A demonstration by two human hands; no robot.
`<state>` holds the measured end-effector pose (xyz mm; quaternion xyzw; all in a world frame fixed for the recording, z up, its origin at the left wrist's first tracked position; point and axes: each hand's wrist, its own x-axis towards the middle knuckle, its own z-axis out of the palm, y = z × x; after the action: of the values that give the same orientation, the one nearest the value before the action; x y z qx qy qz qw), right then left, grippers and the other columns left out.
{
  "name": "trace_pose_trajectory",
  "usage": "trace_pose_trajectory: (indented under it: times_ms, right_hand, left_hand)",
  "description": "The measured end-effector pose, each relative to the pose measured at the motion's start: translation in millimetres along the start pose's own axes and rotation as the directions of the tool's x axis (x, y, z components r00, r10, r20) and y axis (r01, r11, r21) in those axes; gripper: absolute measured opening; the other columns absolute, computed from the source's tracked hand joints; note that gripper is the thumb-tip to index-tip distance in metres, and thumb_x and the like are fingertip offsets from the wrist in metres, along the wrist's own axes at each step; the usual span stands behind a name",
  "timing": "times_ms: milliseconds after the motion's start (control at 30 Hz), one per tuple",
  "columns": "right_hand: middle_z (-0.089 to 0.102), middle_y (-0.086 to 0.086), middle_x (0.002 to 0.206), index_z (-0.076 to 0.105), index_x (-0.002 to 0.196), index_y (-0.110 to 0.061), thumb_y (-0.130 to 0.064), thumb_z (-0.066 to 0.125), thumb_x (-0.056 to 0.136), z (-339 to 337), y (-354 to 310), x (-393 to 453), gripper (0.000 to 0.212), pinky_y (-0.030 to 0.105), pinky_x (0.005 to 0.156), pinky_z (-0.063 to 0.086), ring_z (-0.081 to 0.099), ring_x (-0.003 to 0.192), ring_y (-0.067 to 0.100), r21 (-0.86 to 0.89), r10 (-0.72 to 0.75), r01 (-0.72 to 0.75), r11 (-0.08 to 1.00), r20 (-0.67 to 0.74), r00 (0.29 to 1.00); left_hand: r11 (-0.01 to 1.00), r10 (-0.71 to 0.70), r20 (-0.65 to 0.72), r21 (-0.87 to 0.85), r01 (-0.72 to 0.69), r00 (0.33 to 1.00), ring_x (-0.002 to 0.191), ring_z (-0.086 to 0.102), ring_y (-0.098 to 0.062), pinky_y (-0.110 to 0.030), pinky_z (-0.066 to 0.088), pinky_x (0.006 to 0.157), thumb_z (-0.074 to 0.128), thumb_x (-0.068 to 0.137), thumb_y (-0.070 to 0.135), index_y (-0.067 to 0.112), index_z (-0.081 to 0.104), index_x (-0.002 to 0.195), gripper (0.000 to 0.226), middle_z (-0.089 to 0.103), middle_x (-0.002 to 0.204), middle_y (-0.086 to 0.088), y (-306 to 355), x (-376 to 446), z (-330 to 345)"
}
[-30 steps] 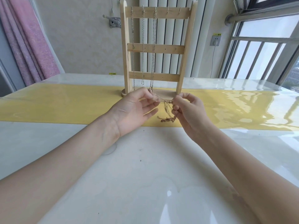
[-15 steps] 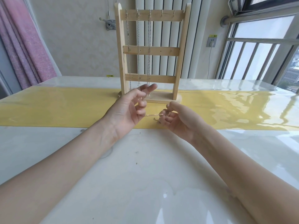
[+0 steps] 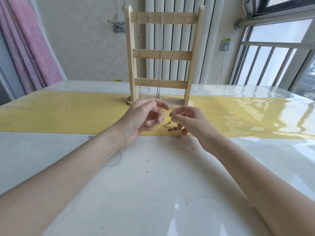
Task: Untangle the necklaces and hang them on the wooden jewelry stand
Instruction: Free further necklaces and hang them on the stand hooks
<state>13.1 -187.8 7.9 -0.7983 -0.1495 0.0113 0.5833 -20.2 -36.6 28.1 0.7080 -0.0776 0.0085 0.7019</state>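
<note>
Since half a second ago the hands have drawn slightly apart and the gold chain, then stretched taut between them, now sags in loops. Table [image 3: 153, 193]: glossy white top, carrying a yellow runner [image 3: 68, 113] across its width. Wooden jewelry stand [image 3: 163, 57]: upright on the runner, three crossbars, hooks along the top bar; three silver necklaces [image 3: 149, 53] hang from the left-hand hooks, the two right-hand hooks bare. Left hand [image 3: 144, 116]: just in front of the stand's base, on its left side, fingers curled, thumb and forefinger pinching one end of the chain. Right hand [image 3: 189, 121]: just in front of the stand's base, on its right side, fingers curled, fingertips pinching the other part of the chain. Tangled gold necklace [image 3: 171, 126]: in front of the stand's base, between the two hands, draped low over the runner's near edge, a knotted clump and a loose end dangling beneath the right hand.
</note>
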Motion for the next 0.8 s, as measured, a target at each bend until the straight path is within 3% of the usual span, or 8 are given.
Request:
trace_pose_trajectory:
  times_ms: [133,233,367,433,533,600,700,800]
  right_hand:
    - [0.070,0.012,0.104,0.063,0.107,-0.007,-0.006,0.042,0.097,-1.7,-3.8,-2.3,0.024,0.026,0.057,0.038,0.050,0.061,0.015,0.267,0.012,-0.078,0.960,0.241,0.971]
    - [0.070,0.015,0.095,0.061,0.102,-0.003,-0.007,0.038,0.099,-1.2,-4.3,-1.6,0.024,0.022,0.056,0.039,0.049,0.060,0.015,0.348,0.011,-0.136,0.928,0.337,0.941]
    - [0.061,0.006,0.081,0.061,0.091,-0.003,0.007,0.036,0.092,-2.2,-0.3,2.1,0.026,0.022,0.061,0.037,0.045,0.060,0.014,0.376,-0.008,-0.106,0.920,0.289,0.957]
    - [0.059,0.005,0.079,0.060,0.089,-0.004,0.012,0.036,0.090,-3.0,0.5,3.1,0.028,0.022,0.061,0.037,0.042,0.058,0.013,0.411,-0.028,-0.085,0.908,0.262,0.965]
    - [0.057,0.003,0.079,0.059,0.089,-0.004,0.013,0.038,0.090,-2.2,0.0,3.3,0.028,0.023,0.062,0.038,0.040,0.059,0.015,0.425,-0.048,-0.057,0.904,0.232,0.971]
    - [0.056,0.004,0.079,0.059,0.090,-0.004,0.014,0.038,0.090,-2.4,-0.1,3.1,0.027,0.023,0.061,0.037,0.040,0.060,0.016,0.441,-0.053,-0.047,0.896,0.213,0.976]
    - [0.055,0.004,0.079,0.058,0.092,-0.004,0.012,0.040,0.091,-3.5,-1.4,2.8,0.025,0.017,0.054,0.037,0.043,0.057,0.013,0.513,-0.056,-0.057,0.856,0.202,0.978]
    - [0.056,0.005,0.078,0.058,0.093,-0.004,0.010,0.043,0.092,-2.2,-2.7,2.8,0.021,0.016,0.053,0.043,0.045,0.059,0.012,0.600,-0.055,-0.085,0.796,0.211,0.976]
  left_hand:
    - [0.990,-0.001,0.037,-0.142,0.006,0.999,0.036,0.019,-0.005,-0.020,0.008,0.039,0.023,0.083,-0.003,0.009,0.052,0.078,0.032,0.038,0.040,0.003,1.9,0.4,-1.0]
    - [0.996,-0.002,0.000,-0.091,0.002,1.000,0.035,0.019,-0.005,-0.018,0.010,0.037,0.024,0.085,-0.001,0.010,0.052,0.078,0.031,0.039,0.041,0.004,1.3,2.5,-2.8]
    - [0.954,-0.056,-0.116,0.286,0.087,0.992,0.048,0.040,-0.006,-0.015,0.030,0.041,0.038,0.089,0.005,0.016,0.059,0.086,0.024,0.055,0.059,0.003,-10.3,4.2,-6.7]
    - [0.902,-0.099,-0.083,0.414,0.125,0.992,0.065,0.052,-0.010,-0.019,0.045,0.056,0.046,0.090,0.009,0.020,0.062,0.089,0.020,0.061,0.072,0.000,-18.4,4.9,-6.8]
    - [0.796,-0.054,-0.057,0.600,0.078,0.997,0.079,0.059,-0.013,-0.030,0.048,0.081,0.052,0.090,0.018,0.029,0.065,0.086,0.017,0.067,0.079,0.004,-21.9,5.7,-8.6]
    - [0.734,-0.005,-0.076,0.677,0.056,0.997,0.080,0.064,-0.013,-0.029,0.048,0.076,0.054,0.089,0.023,0.032,0.066,0.084,0.015,0.070,0.077,0.008,-19.5,4.4,-11.5]
    - [0.647,0.133,-0.113,0.762,0.000,0.985,0.067,0.063,-0.007,-0.020,0.042,0.056,0.060,0.086,0.027,0.030,0.067,0.080,0.009,0.070,0.070,0.010,-18.9,1.7,-14.6]
    - [0.693,0.309,-0.048,0.695,-0.190,0.950,0.061,0.058,-0.001,-0.011,0.042,0.060,0.066,0.084,0.019,0.028,0.066,0.075,0.012,0.066,0.070,0.013,-18.7,0.6,-8.4]
